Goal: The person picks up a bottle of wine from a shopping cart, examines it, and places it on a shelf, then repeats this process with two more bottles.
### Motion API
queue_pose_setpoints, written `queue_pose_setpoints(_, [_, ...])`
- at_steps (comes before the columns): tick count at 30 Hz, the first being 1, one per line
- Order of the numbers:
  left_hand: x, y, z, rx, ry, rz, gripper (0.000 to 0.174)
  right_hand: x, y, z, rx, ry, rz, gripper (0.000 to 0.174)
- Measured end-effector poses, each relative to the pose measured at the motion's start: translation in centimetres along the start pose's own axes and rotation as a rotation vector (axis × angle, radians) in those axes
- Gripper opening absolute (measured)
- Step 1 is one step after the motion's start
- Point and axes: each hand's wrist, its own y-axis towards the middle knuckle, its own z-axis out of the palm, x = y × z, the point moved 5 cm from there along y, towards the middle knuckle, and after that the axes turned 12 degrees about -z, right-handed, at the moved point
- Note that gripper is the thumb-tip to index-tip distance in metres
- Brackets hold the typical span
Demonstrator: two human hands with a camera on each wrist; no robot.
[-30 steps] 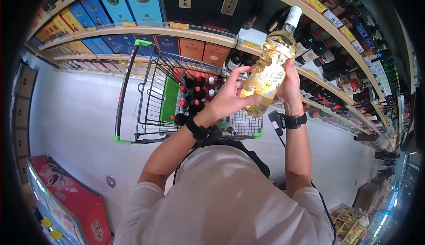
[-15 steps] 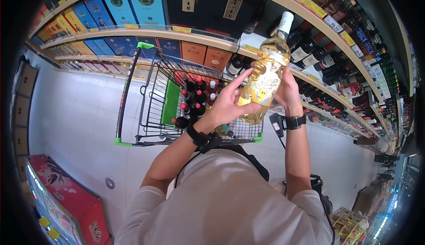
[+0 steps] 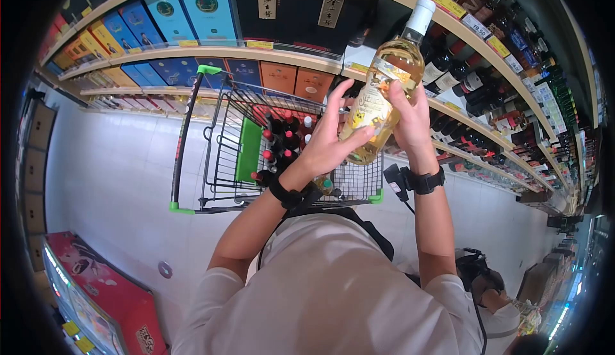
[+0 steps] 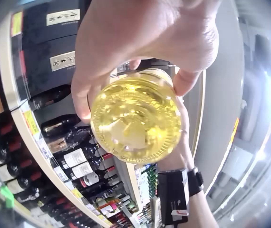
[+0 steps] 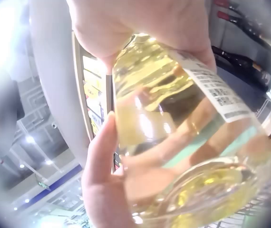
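- Above a black wire shopping cart with green plastic corners (image 3: 182, 207), a tall clear glass bottle of pale yellow liquid (image 3: 384, 76) is held in the air, tilted, its white neck pointing toward the shelving and its base low over the basket.
- Left hand (image 3: 330, 143): grasping the bottle near its base, thumb on the front and fingers along the other side. Gripping this low probably lets it bear much of the weight and stop the glass from sliding down.
- Right hand (image 3: 413, 121): grasping higher up, thumb laid across the front. That likely steadies the top and sets the tilt, since a long bottle held only at the bottom would tend to tip.
- The yellow-and-white printed label (image 3: 368, 108) faces the wearer, partly covered by the thumbs; the slant seems to suit viewing it from above. A white strip with printed codes (image 5: 218, 90) shows on another side in the right wrist view.
- Inside the cart, dark glass bottles with red caps (image 3: 291, 124) stand close together beside a flat green panel (image 3: 248, 152); packed so, they probably prop one another up.
- Beyond the hands, dark wine bottles with pale labels (image 3: 442, 70) lie slanted on the shelves, perhaps to show their labels, near large black cartons with gold plaques (image 3: 291, 18).
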Motion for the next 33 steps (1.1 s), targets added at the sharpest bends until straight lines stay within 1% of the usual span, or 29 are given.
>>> queue_pose_setpoints(1, [-0.2, 0.0, 0.0, -0.056, 0.069, -0.004, 0.090, 0.4, 0.0, 0.3, -0.030, -0.070, -0.038, 0.050])
queue_pose_setpoints(2, [-0.8, 0.3, 0.6, -0.047, 0.252, 0.136, 0.089, 0.8, 0.0, 0.6, -0.054, -0.093, -0.052, 0.051])
queue_pose_setpoints(5, [-1.0, 1.1, 1.2, -0.127, 0.116, 0.148, 0.089, 1.8, -0.2, 0.8, -0.010, -0.200, -0.034, 0.052])
queue_pose_setpoints(6, [-0.4, 1.5, 1.0, -0.052, -0.021, 0.133, 0.083, 2.2, -0.5, 0.7, -0.006, -0.137, -0.017, 0.052])
queue_pose_setpoints(9, [0.7, 2.2, 0.6, 0.171, -0.328, 0.072, 0.076, 2.6, -0.8, -1.5, 0.044, -0.113, 0.036, 0.049])
queue_pose_setpoints(10, [1.0, 2.2, 0.7, 0.225, -0.378, 0.011, 0.068, 2.4, -0.6, -2.0, 0.103, -0.084, 0.058, 0.049])
queue_pose_setpoints(12, [1.5, 1.9, 1.5, 0.286, -0.491, -0.094, 0.063, 2.3, -0.6, -2.4, 0.159, 0.059, 0.101, 0.049])
queue_pose_setpoints(13, [1.7, 1.9, 1.9, 0.318, -0.545, -0.144, 0.062, 2.2, -0.5, -2.3, 0.188, 0.131, 0.119, 0.049])
queue_pose_setpoints(15, [3.5, 2.2, 2.4, 0.403, -0.618, -0.236, 0.070, 2.3, -0.6, -2.3, 0.265, 0.128, 0.113, 0.056])
queue_pose_setpoints(16, [3.7, 2.1, 2.8, 0.474, -0.656, -0.239, 0.072, 2.2, -0.8, -2.3, 0.312, 0.123, 0.102, 0.058])
queue_pose_setpoints(17, [4.0, 2.0, 3.2, 0.545, -0.695, -0.244, 0.075, 2.2, -0.9, -2.3, 0.309, 0.115, 0.102, 0.060])
queue_pose_setpoints(18, [3.5, 1.8, 3.5, 0.484, -0.657, -0.283, 0.083, 2.2, -1.0, -2.1, 0.307, 0.108, 0.102, 0.062])
queue_pose_setpoints(19, [3.5, 1.7, 3.7, 0.509, -0.673, -0.284, 0.084, 2.3, -1.1, -2.0, 0.305, 0.101, 0.102, 0.064])
queue_pose_setpoints(20, [3.4, 1.7, 3.7, 0.535, -0.690, -0.284, 0.085, 2.3, -1.2, -1.5, 0.245, 0.096, 0.102, 0.064])
queue_pose_setpoints(22, [3.5, 1.9, 3.5, 0.582, -0.729, -0.292, 0.087, 2.2, -1.5, -1.4, 0.244, 0.129, 0.142, 0.064])
queue_pose_setpoints(25, [3.5, 2.3, 2.8, 0.586, -0.825, -0.271, 0.067, 1.8, -1.9, -1.3, 0.237, 0.209, 0.191, 0.065])
queue_pose_setpoints(26, [3.9, 2.4, 2.2, 0.628, -0.806, -0.252, 0.068, 1.6, -1.8, -1.3, 0.235, 0.243, 0.190, 0.065])
queue_pose_setpoints(28, [4.1, 2.9, 1.4, 0.459, -0.666, -0.228, 0.069, 1.3, -1.7, -0.9, 0.211, 0.281, 0.163, 0.064])
queue_pose_setpoints(29, [3.7, 3.0, 1.1, 0.432, -0.594, -0.170, 0.070, 1.4, -1.7, -0.7, 0.187, 0.285, 0.137, 0.063])
queue_pose_setpoints(30, [2.4, 2.9, 1.1, 0.400, -0.520, -0.113, 0.071, 1.4, -1.7, -0.6, 0.210, 0.342, 0.137, 0.061])
queue_pose_setpoints(31, [1.0, 2.9, 1.1, 0.365, -0.448, -0.058, 0.072, 1.3, -1.7, -0.8, 0.184, 0.333, 0.119, 0.061])
queue_pose_setpoints(33, [-0.3, 2.7, 1.2, 0.308, -0.354, -0.016, 0.072, 0.8, -1.7, -0.8, 0.128, 0.317, 0.082, 0.061])
